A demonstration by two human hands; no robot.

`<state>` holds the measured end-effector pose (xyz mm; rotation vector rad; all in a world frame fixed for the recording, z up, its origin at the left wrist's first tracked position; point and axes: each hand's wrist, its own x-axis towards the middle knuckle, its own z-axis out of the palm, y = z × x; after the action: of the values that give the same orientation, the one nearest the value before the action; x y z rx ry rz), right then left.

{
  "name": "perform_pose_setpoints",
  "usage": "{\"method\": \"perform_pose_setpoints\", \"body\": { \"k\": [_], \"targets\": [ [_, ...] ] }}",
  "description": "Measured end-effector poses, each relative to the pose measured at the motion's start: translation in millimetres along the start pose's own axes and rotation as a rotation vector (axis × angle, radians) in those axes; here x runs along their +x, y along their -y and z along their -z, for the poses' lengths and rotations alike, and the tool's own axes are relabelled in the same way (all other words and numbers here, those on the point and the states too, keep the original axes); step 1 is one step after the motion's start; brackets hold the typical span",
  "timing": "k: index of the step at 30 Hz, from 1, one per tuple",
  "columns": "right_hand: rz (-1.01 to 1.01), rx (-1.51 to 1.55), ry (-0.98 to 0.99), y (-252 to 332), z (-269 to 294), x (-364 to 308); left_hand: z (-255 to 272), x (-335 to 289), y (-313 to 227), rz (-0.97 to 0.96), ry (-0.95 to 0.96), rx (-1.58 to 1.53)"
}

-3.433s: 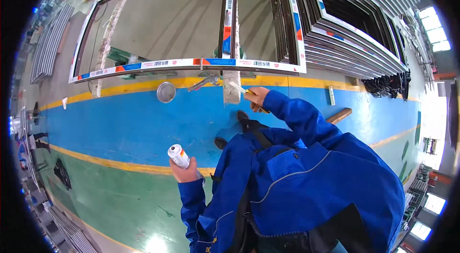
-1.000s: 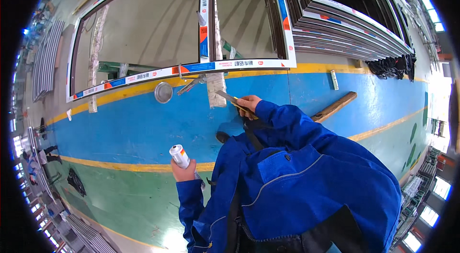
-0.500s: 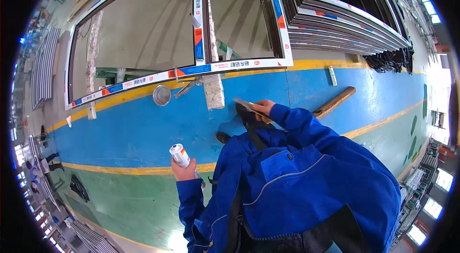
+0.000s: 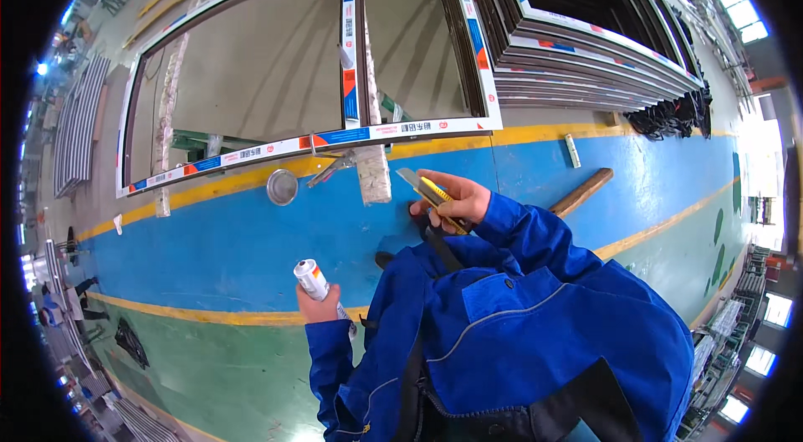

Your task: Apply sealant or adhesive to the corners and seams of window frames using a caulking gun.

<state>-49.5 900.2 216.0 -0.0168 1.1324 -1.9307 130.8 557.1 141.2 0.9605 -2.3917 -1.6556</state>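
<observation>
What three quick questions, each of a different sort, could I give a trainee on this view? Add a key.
1. Which tool does the right hand hold, and is its blade out?
2. True or false: the left hand is empty.
3. Where does the wooden bar lie? A) on the green floor strip; B) on the blue floor strip; C) on the window frame.

Key:
1. A yellow-and-black utility knife, with its blade out.
2. False: it holds a white cartridge.
3. B.
</observation>
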Motion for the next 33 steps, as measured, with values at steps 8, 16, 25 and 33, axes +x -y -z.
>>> {"method": "perform_pose_setpoints", "body": {
  "k": [8,16,25,33],
  "targets": [
    [-0.001,0.031,0.035,9,-30,-5,10,2,8,0.033,-0.044,-0.044],
    [0.079,0.091,0.135,-17,-38,0,17,7,19,-0.095,-0.193,0.013],
    [0.075,0.112,0.140,-33,-58,-5,25,6,13,-0.005,-0.160,-0.100],
    [-0.098,0.060,0.265,30,-84,-25,40,22,11,0.104,-0.076,-0.092]
  ]
}}
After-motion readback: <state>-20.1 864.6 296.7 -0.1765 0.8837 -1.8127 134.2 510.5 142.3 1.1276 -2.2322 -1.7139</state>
